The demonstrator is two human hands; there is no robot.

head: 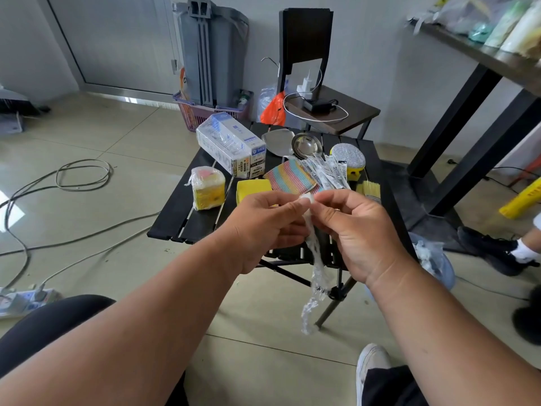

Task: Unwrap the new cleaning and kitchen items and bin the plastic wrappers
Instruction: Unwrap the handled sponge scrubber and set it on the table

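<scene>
Both hands are raised above the near edge of a black slatted table [181, 212]. My left hand [263, 227] and my right hand [360, 230] pinch the top of a twisted clear plastic wrapper [314, 276], which hangs down in a long strand between them. On the table lie a wrapped yellow sponge pack [207, 187], a bare yellow sponge [253, 189], a striped rainbow cloth [291, 177], wrapped utensils [328, 171], a metal ladle [306, 146], a silver scrubber [348, 155] and a clear-wrapped box [227, 145].
A bin with crumpled plastic [433, 256] sits on the floor right of the table. A chair [330, 109] with a charger stands behind the table; a pink basket [196, 112] is left of it. Cables [82, 174] lie on the floor at left. Another person's shoe [491, 250] is at right.
</scene>
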